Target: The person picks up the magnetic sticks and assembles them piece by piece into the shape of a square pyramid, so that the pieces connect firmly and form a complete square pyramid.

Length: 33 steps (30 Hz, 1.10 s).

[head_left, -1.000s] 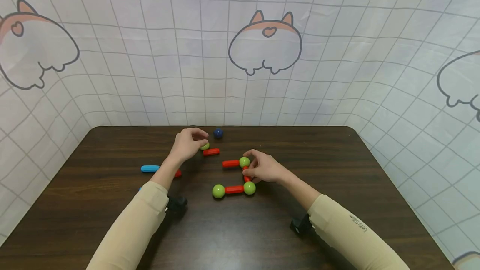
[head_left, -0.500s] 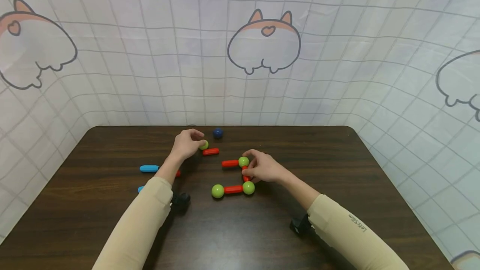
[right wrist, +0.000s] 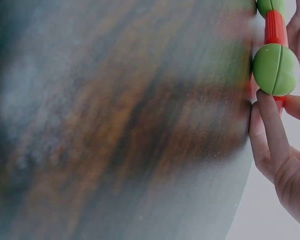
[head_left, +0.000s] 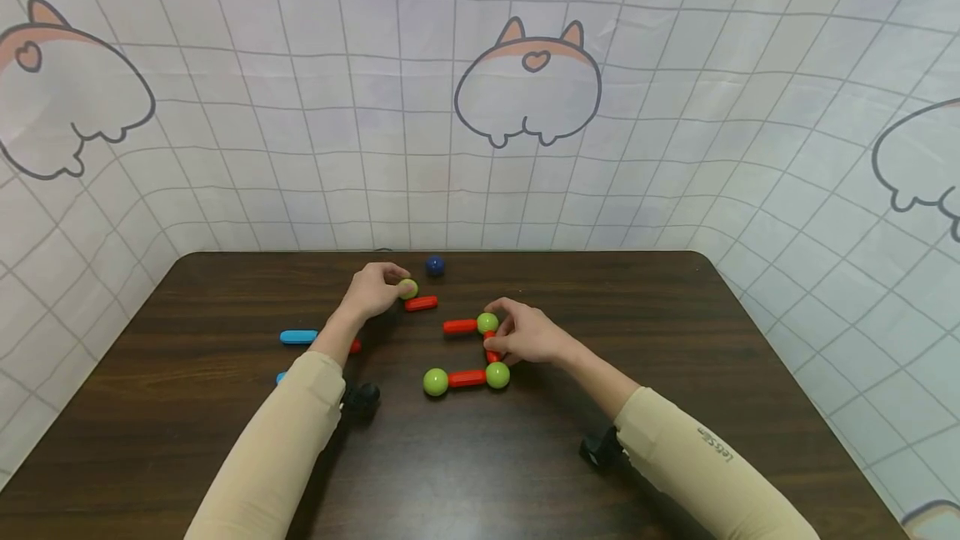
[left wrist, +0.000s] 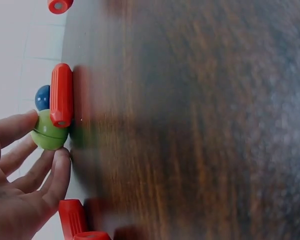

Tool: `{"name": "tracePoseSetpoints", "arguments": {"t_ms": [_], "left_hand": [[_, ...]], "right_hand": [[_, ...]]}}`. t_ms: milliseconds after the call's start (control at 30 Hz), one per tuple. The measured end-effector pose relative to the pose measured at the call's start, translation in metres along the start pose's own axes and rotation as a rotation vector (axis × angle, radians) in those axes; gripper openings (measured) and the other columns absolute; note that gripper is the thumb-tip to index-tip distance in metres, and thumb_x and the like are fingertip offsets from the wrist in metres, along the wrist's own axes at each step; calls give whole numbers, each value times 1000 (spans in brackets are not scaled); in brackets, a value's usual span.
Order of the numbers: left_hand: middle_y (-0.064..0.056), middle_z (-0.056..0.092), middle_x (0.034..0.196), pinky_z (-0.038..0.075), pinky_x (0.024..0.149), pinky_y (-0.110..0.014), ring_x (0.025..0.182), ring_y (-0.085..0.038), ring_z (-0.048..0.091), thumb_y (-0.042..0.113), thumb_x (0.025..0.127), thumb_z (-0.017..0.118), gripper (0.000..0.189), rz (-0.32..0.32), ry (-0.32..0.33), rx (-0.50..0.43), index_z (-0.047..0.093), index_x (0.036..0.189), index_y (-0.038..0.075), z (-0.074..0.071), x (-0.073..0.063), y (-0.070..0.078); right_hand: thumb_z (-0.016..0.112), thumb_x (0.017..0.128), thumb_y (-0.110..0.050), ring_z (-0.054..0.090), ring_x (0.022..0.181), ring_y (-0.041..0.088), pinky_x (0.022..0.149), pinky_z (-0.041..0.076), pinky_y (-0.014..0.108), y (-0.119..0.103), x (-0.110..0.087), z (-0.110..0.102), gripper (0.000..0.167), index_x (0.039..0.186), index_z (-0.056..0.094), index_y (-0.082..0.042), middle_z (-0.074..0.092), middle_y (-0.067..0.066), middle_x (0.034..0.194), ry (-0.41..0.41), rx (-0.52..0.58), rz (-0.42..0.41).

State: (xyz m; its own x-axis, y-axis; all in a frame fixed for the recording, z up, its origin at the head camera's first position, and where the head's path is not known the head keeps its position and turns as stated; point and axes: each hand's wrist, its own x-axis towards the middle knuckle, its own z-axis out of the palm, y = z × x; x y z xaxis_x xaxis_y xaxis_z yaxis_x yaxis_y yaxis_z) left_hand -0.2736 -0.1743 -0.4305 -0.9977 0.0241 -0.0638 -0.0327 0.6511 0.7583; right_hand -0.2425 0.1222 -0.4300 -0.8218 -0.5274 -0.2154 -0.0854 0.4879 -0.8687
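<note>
In the head view my left hand reaches to the back of the table and pinches a loose green ball between thumb and fingers. The left wrist view shows the thumb and fingertips against this green ball, with a red rod close beside it. My right hand holds a short red rod that joins two green balls, the far one and the near one. From these, two more red rods point left; the nearer rod ends in another green ball.
A dark blue ball lies by the table's back edge. Left of the left forearm are a blue rod and a partly covered blue piece. A red rod shows beside the left wrist. A patterned curtain stands behind the table.
The left hand has dropped slightly, and its fingers have come closer round the green ball. The right hand and the joined rods and balls have stayed in place.
</note>
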Motion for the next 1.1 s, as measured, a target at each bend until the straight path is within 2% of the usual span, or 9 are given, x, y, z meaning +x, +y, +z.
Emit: {"name": "tracePoseSetpoints", "arguments": {"t_ms": [233,333,700,1100], "left_hand": [[-22,66,126,47,101,-52,121,-40,58,22,99,72,38,30,54,-22,67,129,0,-2,-1,-1],[-21,66,126,48,100,-52,120,-39,59,22,99,72,38,45,57,-31,67,130,1,-3,-2,-1],[-17,67,123,51,94,-50,114,-34,61,21,98,74,40,96,43,-78,66,130,0,-3,-18,4],[-13,68,124,52,91,-48,111,-31,62,23,97,74,41,116,6,-42,67,132,3,0,-35,10]], "right_hand": [[74,95,-7,69,79,23,70,61,37,-1,0,-1,55,145,49,-5,63,15,99,-3,-4,-4],[74,95,-7,69,80,23,70,61,37,-1,0,-1,56,145,49,-5,63,15,99,-4,-7,-6],[73,95,-6,69,79,23,70,61,37,0,1,-1,55,145,49,-4,63,14,98,-2,-3,-4],[73,95,-6,70,79,23,70,61,37,-2,0,0,56,145,48,-4,63,14,98,-4,0,2]]}}
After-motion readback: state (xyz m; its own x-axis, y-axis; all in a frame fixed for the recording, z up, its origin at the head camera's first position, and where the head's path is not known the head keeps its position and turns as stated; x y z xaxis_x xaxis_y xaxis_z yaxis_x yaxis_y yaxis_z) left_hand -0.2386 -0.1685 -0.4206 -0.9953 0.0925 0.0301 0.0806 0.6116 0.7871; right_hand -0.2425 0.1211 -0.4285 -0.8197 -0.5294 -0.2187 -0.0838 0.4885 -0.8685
